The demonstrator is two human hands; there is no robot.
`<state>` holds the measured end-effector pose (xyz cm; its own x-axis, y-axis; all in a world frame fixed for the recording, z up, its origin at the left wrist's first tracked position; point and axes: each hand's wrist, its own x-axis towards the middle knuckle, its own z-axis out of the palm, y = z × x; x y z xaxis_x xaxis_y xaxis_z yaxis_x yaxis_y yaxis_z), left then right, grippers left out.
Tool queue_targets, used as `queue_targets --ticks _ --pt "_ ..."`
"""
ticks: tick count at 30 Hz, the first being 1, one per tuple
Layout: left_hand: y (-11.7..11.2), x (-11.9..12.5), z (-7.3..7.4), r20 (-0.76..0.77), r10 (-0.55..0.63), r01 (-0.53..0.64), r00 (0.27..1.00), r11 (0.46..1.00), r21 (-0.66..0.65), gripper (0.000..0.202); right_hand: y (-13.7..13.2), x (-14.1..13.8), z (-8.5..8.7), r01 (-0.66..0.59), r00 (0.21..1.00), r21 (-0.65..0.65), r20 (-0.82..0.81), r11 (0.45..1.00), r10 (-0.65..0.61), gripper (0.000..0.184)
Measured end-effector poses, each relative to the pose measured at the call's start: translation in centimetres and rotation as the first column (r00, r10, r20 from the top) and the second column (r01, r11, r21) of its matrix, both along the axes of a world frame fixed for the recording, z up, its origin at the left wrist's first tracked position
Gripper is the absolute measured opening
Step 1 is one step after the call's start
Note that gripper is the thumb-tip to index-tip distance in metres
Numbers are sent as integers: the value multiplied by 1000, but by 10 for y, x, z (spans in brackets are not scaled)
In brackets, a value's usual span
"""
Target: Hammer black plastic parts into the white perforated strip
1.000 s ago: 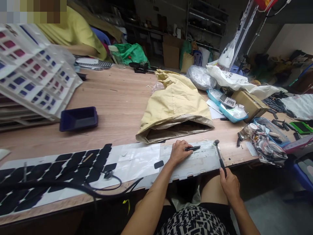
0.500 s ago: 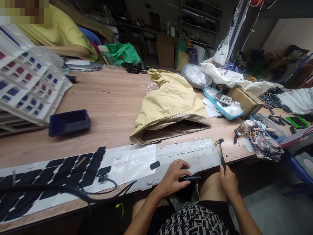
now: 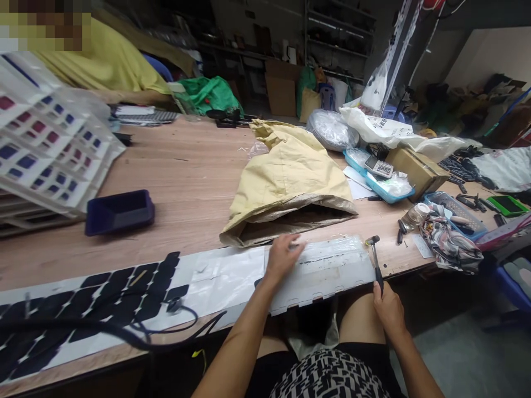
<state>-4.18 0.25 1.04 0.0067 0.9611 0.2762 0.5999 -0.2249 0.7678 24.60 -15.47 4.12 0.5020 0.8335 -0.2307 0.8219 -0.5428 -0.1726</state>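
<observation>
My right hand (image 3: 388,307) is wrapped round the black handle of a small hammer (image 3: 376,262), its head up by the right end of a pale flat panel (image 3: 332,271) on the table edge. My left hand (image 3: 285,255) is over the panel's left part, just before the mouth of a yellow cloth sack (image 3: 286,171). Its fingers look apart and slightly bent, and I see nothing in them. The sack lies on its side, its dark opening facing me. Left of the panel, a white sheet (image 3: 224,273) carries several black rounded pieces (image 3: 145,282).
A dark blue tray (image 3: 120,213) and white crates (image 3: 53,143) stand at the left, near a co-worker in yellow (image 3: 120,55). A black cable (image 3: 83,326) crosses the front left. At right are a calculator (image 3: 379,166), a cardboard box (image 3: 417,168) and a bundled cloth (image 3: 450,243).
My left hand has moved forward from the table edge to the sack's mouth, and the slim black piece it held is out of sight. The right hand and hammer stayed nearly still.
</observation>
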Motion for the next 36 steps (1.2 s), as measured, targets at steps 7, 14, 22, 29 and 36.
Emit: queue_targets --ticks 7,14,22,29,36 --pt "91 -10 0 -135 551 -556 823 735 -389 44 0 1 -5 1 1000 20 -2 1000 -1 33" --pt "105 17 0 -200 653 -646 731 567 -511 60 0 2 -6 1 1000 4 0 1000 -1 37" --pt "81 -2 7 -41 630 -565 776 664 -490 46 -1 3 -11 -2 1000 15 -13 1000 3 36" --pt "8 8 1 -40 -15 4 999 961 -276 24 -1 1 -8 -5 1000 21 3 1000 5 36" --pt "-17 36 3 -158 -203 172 966 967 -190 24 -2 1 -7 -2 1000 13 8 1000 2 37"
